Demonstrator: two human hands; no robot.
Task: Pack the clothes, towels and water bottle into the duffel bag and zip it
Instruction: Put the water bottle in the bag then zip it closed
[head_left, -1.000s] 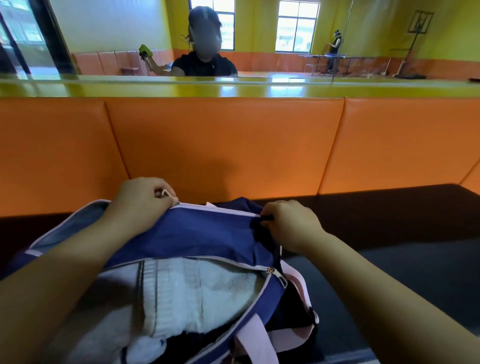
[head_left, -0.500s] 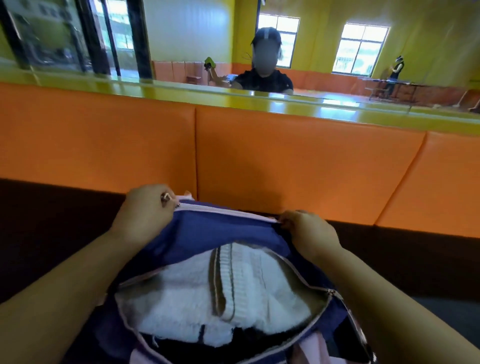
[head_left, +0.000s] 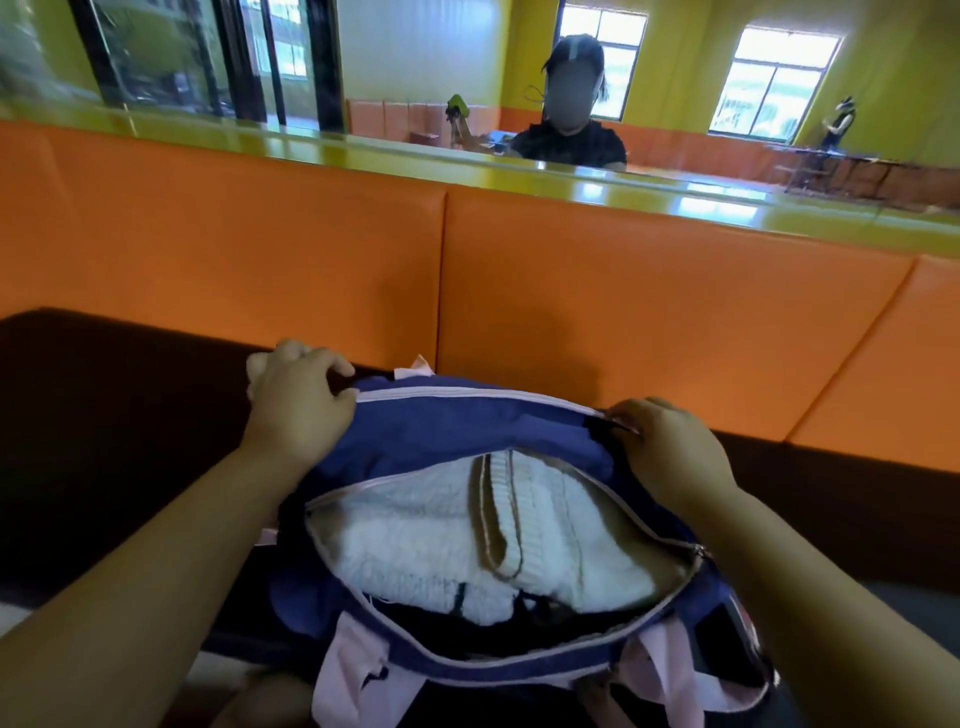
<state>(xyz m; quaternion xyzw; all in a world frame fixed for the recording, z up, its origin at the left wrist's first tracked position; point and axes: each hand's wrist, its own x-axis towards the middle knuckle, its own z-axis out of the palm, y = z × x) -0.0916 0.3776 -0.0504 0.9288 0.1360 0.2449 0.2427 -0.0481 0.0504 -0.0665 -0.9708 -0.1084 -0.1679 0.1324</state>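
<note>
On the dark counter (head_left: 104, 415), hard against the orange pad (head_left: 623, 312), sits the bag (head_left: 457, 441). Its long axis runs left to right across my view, its right end a little nearer me, and its mouth faces up toward me. Left hand (head_left: 296, 400): fingers curled over the bag's far-left end, gripping the fabric where the far zip (head_left: 467, 397) ends. Right hand (head_left: 670, 447): pinching the black pull (head_left: 621, 427) at the right end of that zip. Between the hands the pink tape looks closed, and I take this for a side pocket. The main opening nearer me gapes wide, showing a white knit (head_left: 441, 545) on top of darker cloth. Its slider (head_left: 700, 552) is parked at the right end. No bottle is visible, so I cannot tell whether it is packed below. Pink straps (head_left: 353, 670) hang on the near side. Judgement: packing is largely done and zipping is in hand. The next move is on the main zip. It calls for pressing the knit below the teeth, holding one end of the bag taut, and drawing the slider leftward along the long axis. Risk: wool catching in the teeth.
</note>
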